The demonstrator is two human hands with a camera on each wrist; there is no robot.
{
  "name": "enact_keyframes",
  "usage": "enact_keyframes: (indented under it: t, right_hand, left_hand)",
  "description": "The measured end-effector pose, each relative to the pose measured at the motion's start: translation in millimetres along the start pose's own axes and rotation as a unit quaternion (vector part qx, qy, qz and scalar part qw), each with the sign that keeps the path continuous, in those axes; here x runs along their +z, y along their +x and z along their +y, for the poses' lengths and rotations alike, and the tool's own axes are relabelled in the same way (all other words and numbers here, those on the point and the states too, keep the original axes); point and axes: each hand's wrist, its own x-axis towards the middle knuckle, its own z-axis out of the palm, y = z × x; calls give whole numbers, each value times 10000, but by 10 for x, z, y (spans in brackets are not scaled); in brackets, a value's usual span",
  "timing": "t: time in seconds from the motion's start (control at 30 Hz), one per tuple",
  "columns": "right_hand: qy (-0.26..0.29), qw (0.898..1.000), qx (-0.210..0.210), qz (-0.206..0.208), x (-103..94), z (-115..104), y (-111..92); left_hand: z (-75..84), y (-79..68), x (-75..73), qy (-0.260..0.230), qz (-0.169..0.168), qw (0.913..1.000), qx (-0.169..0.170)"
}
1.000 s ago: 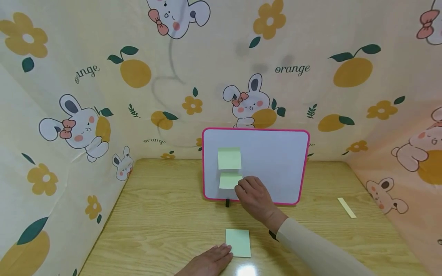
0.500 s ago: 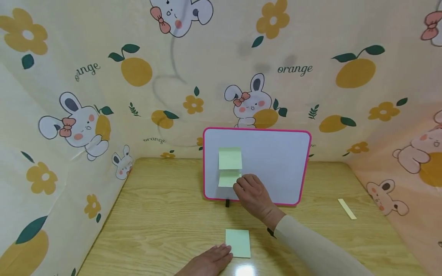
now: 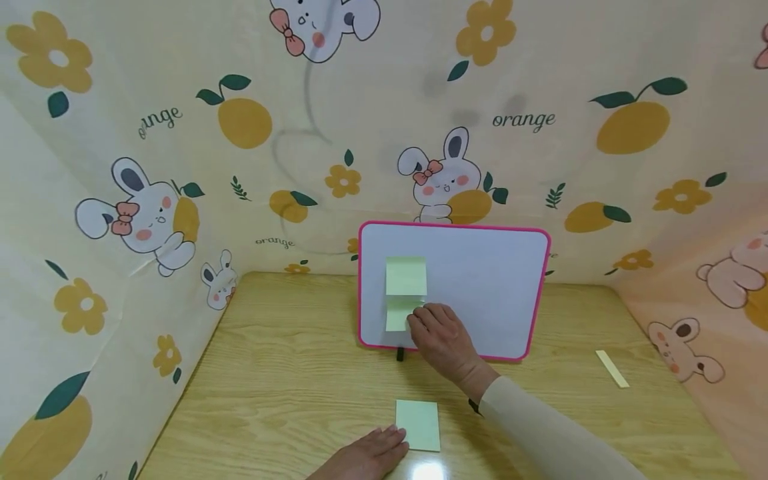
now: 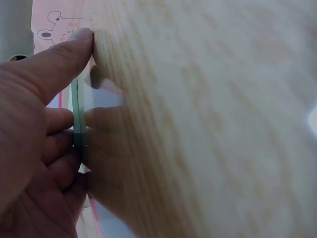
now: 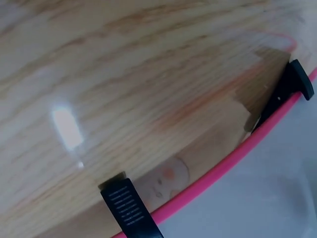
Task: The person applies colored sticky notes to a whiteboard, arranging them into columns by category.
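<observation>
right hand [image 3: 444, 341], the nearer, pinches the lower note [image 3: 397, 318] to its left, mid-frame; left hand [image 3: 367, 455] (unclenched) touches the pad [image 3: 423, 421], bottom center.

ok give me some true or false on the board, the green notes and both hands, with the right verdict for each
1. The whiteboard has a pink frame. True.
2. Its two green notes are stuck side by side. False: the upper green note is above the lower green note.
3. The right hand is at the lower green note, fingers curled. True.
4. The left hand grips the board's edge. False: it touches the green paper square on the table.
5. The pale strip lies on the table, right of the board in the head view. True.
</observation>
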Motion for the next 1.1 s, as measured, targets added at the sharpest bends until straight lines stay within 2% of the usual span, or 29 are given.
enact_keyframes:
  t: [0.13,0.27,0.43,0.6,0.7,0.8,0.93,1.1]
  right_hand:
    - [-99,9998,98,-167,46,-17,-46]
    - [-154,9992,193,-307,85,-51,-110]
    - [-299,9957,227,-852,79,-118,-196]
    - [-537,9905,293,-1229,59,-185,-247]
    - [-592,9880,352,-1383,40,-207,-253]
    - [-523,9861,399,-1524,15,-214,-240]
    - [-406,9856,383,-1597,-21,-198,-204]
    - [-446,9865,426,-1519,-56,-155,-157]
  left_hand:
    - [-1,0,6,-90,-51,9999,-26]
    - [5,-6,10,101,90,9999,92]
    - [17,-4,-17,51,10,10000,59]
    - [33,8,-59,95,-93,9999,-31]
    - [39,32,-97,337,53,9994,-31]
    - [37,73,-140,496,346,9982,-17]
    - [30,147,-219,62,323,9992,-229]
    - [17,250,-352,-681,-52,9936,-895]
